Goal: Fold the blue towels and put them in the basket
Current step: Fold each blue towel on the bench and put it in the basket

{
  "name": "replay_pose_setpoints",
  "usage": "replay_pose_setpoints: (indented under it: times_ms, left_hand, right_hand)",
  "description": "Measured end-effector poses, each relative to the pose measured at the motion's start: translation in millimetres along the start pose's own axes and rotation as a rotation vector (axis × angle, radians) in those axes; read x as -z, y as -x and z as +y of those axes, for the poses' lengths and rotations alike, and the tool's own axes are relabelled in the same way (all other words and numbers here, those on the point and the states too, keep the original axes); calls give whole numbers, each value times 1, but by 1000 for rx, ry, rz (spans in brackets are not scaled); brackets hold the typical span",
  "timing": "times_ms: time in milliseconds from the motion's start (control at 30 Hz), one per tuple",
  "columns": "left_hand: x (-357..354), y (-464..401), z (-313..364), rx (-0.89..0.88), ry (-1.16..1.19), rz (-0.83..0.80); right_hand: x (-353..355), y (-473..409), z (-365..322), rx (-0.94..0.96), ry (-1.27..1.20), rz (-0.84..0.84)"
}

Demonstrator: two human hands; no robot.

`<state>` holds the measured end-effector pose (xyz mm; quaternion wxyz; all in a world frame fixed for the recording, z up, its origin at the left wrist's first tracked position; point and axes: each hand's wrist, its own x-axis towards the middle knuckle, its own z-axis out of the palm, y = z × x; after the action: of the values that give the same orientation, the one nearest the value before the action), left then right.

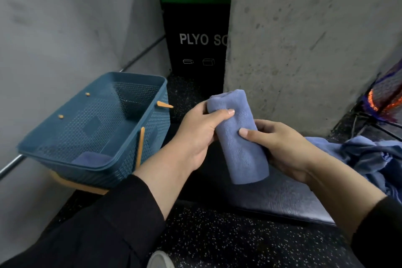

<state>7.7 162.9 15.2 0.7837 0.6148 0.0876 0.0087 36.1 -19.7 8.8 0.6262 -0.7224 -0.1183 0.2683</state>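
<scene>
A rolled blue towel (238,137) is held upright in the middle of the view, above a dark padded bench. My left hand (196,135) grips its upper left side with the thumb across the front. My right hand (280,148) holds its right side, thumb pressed on the roll. The teal plastic basket (65,137) with orange handles stands at the left, and a folded blue towel (91,158) lies on its bottom. A pile of loose blue towels (367,156) lies at the right on the bench.
A concrete pillar (304,39) rises right behind the towel. A black and green plyo box (195,39) stands at the back. The padded bench (282,198) is below my hands, over speckled black floor. A grey wall lies left of the basket.
</scene>
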Motion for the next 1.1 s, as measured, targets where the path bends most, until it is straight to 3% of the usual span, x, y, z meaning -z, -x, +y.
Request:
replay_pose_setpoints:
  times_ms: [133,333,500,633,800,967,1100]
  left_hand:
    - [17,24,43,-205,-168,104]
    - [116,68,104,-627,-414,545]
    - [212,80,96,-569,-669,846]
    - [247,76,75,-466,-811,855]
    - [277,71,60,-460,-853,843]
    - [307,67,50,-513,-940,880]
    - [314,66,42,-434,-971,807]
  right_hand:
    - [-18,8,-39,75,130,21]
    - [-52,-7,-127,243,444,45]
    - [-110,-52,-176,267,541,-79]
    - [-173,-100,-185,202,669,-183]
    - [-241,-159,-163,64,912,-306]
    - [-285,-195,-114,-115,941,-434]
    - [-305,-206,-79,-198,957,-533]
